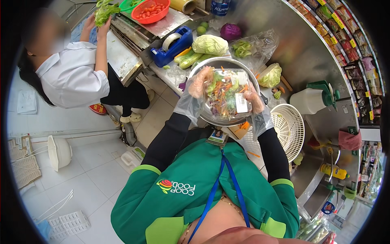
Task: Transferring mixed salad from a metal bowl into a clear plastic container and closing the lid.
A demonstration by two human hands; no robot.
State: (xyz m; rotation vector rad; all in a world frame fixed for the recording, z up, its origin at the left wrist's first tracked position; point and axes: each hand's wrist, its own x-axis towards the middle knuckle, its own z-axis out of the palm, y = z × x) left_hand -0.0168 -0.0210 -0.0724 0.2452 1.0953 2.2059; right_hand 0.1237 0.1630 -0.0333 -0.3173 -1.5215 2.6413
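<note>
Both of my hands wear clear plastic gloves. Between them is a clear plastic tray of shredded vegetables (225, 91), with orange, green and purple strips inside and white labels on its top. My left hand (201, 84) grips one side of the tray, and my right hand (254, 99) grips the other side near the barcoded label. Directly beneath the tray is a round metal bowl (210, 120), its contents mostly hidden. Whether the tray rests on the bowl or is held above it, I cannot tell.
Around the bowl lie a cabbage (210, 44), a red cabbage (230, 31), another cabbage piece (270, 75) and a blue tape dispenser (175, 45). A white plastic basket (288, 131) and a sprayer bottle (307, 100) stand at right. A co-worker (73, 73) holds leafy greens (105, 13) at left.
</note>
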